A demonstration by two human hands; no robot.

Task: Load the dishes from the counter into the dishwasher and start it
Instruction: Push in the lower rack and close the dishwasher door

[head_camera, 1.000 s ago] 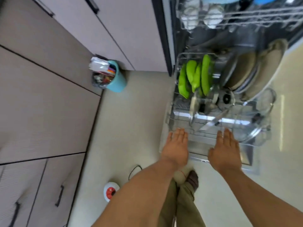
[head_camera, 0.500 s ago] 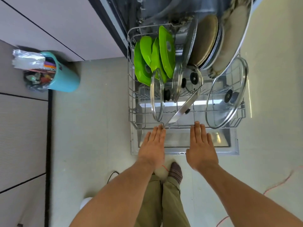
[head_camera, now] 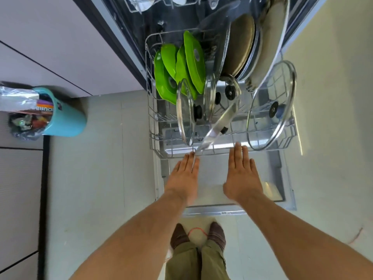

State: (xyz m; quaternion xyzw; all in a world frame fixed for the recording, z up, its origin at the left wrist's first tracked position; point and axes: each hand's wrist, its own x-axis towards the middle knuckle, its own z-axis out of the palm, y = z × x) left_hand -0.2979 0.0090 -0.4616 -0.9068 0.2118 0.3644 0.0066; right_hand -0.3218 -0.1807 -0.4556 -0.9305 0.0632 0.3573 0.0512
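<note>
The dishwasher's lower wire rack (head_camera: 155, 142) is pulled out over the open door (head_camera: 282, 190). It holds green plates (head_camera: 181, 67), several glass lids (head_camera: 272, 106) and brown pans (head_camera: 240, 45) standing on edge. My left hand (head_camera: 184, 174) and my right hand (head_camera: 242, 174) are flat, fingers straight and together, fingertips at the rack's front rail. Neither hand holds anything. One slanted glass lid (head_camera: 220, 126) pokes past the rail beside my left fingertips.
A teal bin (head_camera: 64, 118) full of rubbish stands on the floor to the left. Cabinet fronts (head_camera: 60, 41) run along the left. The upper rack (head_camera: 153, 3) shows at the top edge. My feet (head_camera: 197, 235) stand just before the door's edge.
The view has tilted down and steadied over the door. Both hands stay flat against the rack's front rail, and the rack sits slightly farther toward the dishwasher's inside.
</note>
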